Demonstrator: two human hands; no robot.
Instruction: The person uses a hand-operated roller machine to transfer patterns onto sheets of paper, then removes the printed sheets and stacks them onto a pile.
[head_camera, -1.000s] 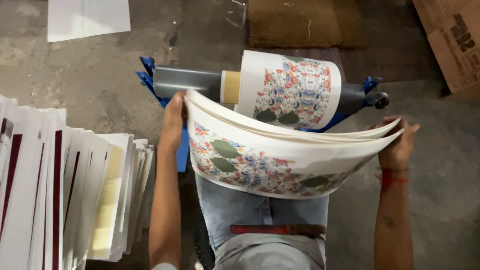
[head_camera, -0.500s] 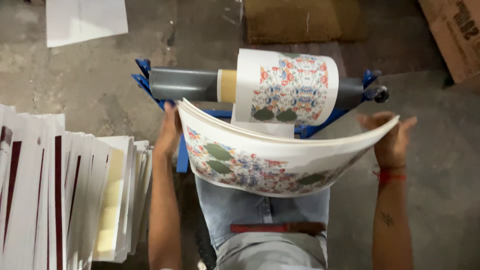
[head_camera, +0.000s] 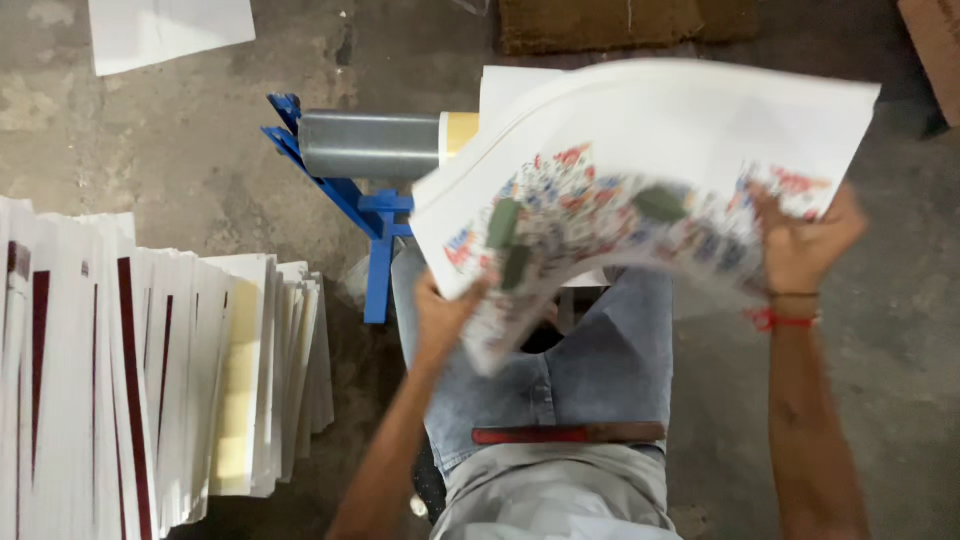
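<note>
From the head camera, the bundle of printed sheets (head_camera: 640, 190) fills the centre and upper right of the frame, its long axis running left to right between both hands; the left hand (head_camera: 445, 315) grips its lower left corner, the right hand (head_camera: 805, 240) clasps the right edge, both equally close, above the grey roller (head_camera: 370, 145) on its blue stand (head_camera: 375, 225), with stacked paper (head_camera: 150, 380) at lower left

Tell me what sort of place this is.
Probably a small print or packaging workshop. Both hands, left hand and right hand, hold a stack of printed sheets; a grey roller sits on a blue stand, and piles of sheets stand on the bare concrete floor.
</note>
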